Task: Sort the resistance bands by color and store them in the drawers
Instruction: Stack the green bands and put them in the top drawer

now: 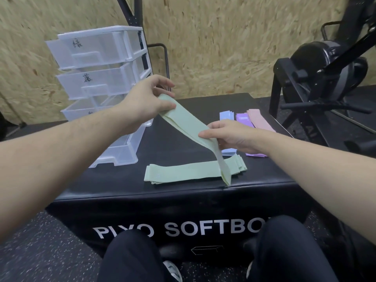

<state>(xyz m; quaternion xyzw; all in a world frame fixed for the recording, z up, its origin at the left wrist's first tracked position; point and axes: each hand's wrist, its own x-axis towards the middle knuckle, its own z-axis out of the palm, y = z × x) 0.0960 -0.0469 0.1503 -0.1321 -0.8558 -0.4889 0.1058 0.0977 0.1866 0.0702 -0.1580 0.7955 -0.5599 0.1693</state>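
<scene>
Black soft box (pixel 254 192) in centre, white lettering "SOFTBO" readable on front face, small box outline printed below it. OSB wall (pixel 223 37) behind. Black exercise machine (pixel 321 78) right of box, on the floor. Speckled rubber floor (pixel 40 251). Dark trouser knees (pixel 284 251) at bottom edge, shoe (pixel 173 271) between them.

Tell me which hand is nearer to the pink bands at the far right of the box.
Right. The right hand grips the green band just left of the pink bands; the left hand holds the band's other end farther left, by the drawer unit.
</scene>
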